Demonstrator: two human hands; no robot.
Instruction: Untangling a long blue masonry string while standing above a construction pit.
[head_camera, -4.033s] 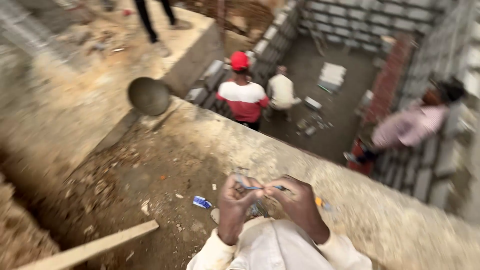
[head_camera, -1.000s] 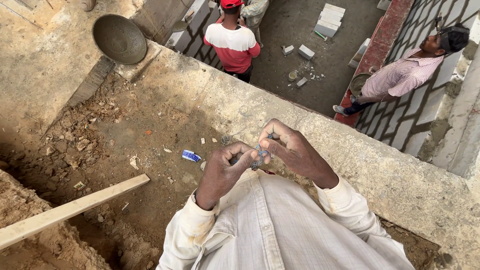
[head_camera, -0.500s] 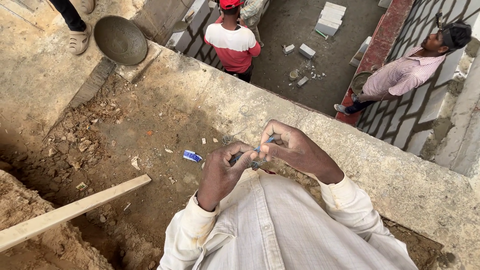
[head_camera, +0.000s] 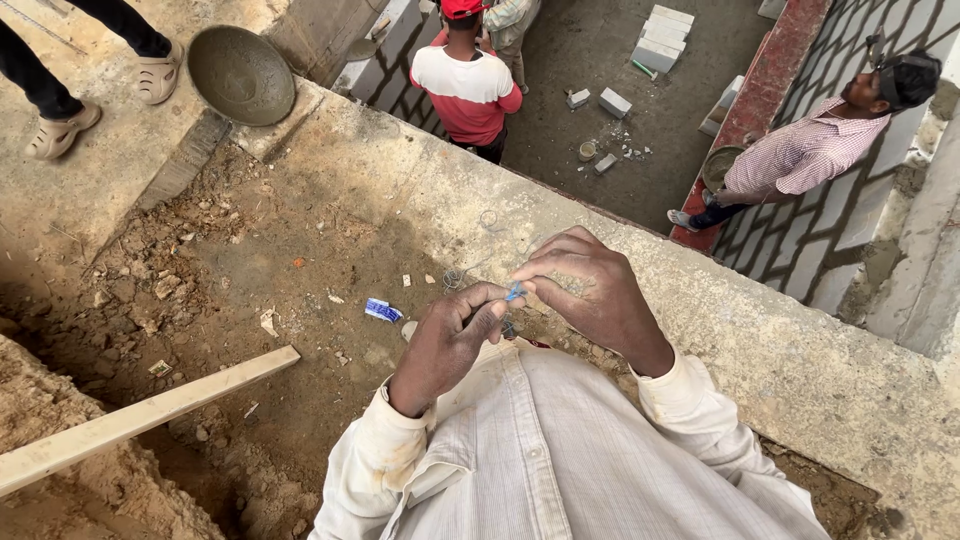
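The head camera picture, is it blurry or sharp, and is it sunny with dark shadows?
Head view: sharp, both hands, left hand and right hand, crisp around the small blue thing; soft daylight, only faint shadows on the concrete ledge; wide lens tilts the block walls.

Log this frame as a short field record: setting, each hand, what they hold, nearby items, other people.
setting: dirt-strewn concrete ledge above a lower floor
left hand: fingertips pinching a small blue object
right hand: pinching the same object from the other side
object detail: too small to identify
nearby: blue-and-white wrapper; pale wooden plank; round grey mortar pan
people: two below, one standing at upper left
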